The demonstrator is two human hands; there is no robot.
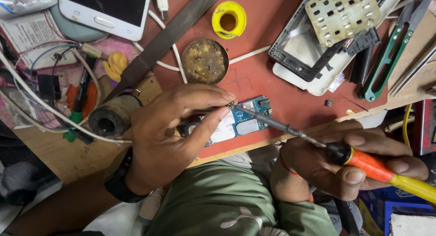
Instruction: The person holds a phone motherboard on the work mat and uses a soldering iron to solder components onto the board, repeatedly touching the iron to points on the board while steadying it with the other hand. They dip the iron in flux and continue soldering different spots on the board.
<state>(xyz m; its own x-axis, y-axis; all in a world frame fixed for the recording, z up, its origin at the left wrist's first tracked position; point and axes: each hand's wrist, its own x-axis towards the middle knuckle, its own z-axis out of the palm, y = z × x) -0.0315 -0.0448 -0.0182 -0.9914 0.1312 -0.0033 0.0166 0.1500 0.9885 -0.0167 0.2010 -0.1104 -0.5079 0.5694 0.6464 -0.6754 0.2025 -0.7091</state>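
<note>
— Left hand point(175, 127)?
— Curled over the blue circuit board point(240, 120), thumb and forefinger pinched on a tiny part at the iron's tip.
— Right hand point(345, 161)?
— Clenched round the orange-yellow soldering iron point(318, 143), angled toward the board beneath the left fingers.

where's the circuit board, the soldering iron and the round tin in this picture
circuit board point(249, 119), head view, on the blue part right of the left hand's fingers
soldering iron point(369, 165), head view, on the orange grip in the right hand
round tin point(205, 61), head view, on the crusted middle
</note>
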